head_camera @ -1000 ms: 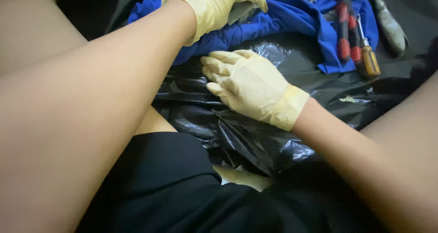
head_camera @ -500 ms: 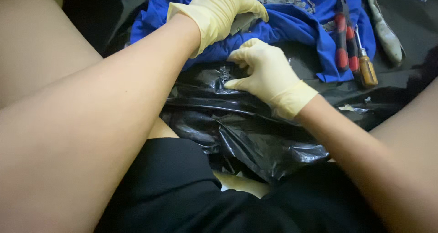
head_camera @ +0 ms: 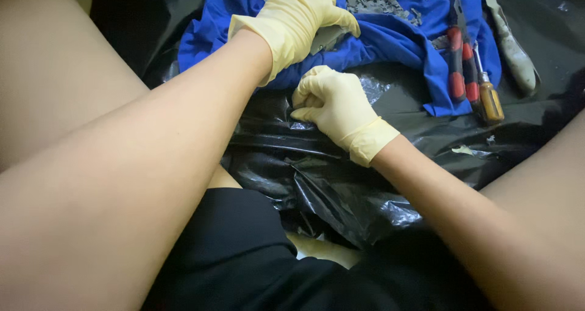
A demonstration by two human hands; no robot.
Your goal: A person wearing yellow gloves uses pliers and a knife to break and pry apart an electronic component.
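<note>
We see left hand [head_camera: 304, 18], gloved, fingers curled over a grey object we cannot identify on the far blue cloth [head_camera: 390, 40] | right hand [head_camera: 332, 104], gloved, closed, pinching black plastic sheet [head_camera: 341, 183] beside the cloth's near edge | pliers [head_camera: 457, 61], screwdriver [head_camera: 487, 98] far right.

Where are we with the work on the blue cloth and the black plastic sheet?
Done: black plastic sheet is spread out, blue cloth lies on it with grey debris scattered on top, and red-handled pliers and screwdriver are laid out. In hand: gloved left hand grips a grey piece on the cloth; right hand, curled, rests on the plastic. Left: debris remains uncollected.
</note>
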